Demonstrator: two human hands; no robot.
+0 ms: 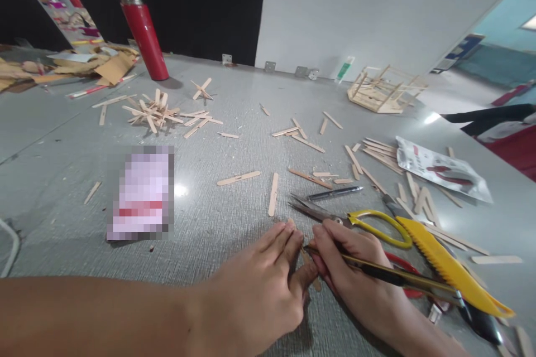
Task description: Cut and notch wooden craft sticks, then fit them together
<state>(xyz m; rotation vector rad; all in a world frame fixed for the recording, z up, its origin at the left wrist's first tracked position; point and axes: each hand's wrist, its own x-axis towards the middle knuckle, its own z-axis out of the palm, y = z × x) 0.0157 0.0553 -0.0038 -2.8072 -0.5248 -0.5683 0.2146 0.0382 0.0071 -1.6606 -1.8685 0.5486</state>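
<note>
My right hand grips a yellow and black utility knife like a pen, its tip pointing left toward my left fingers. My left hand presses down on a small wooden stick on the grey table, fingers close together, thumb beside the blade tip. Most of the stick is hidden under both hands. Yellow-handled scissors lie just beyond my right hand, blades pointing left.
Loose wooden sticks lie scattered over the table, with a pile at the back left. A red flask stands far left, a stick frame far right. A pen, plastic packet and blurred card lie nearby.
</note>
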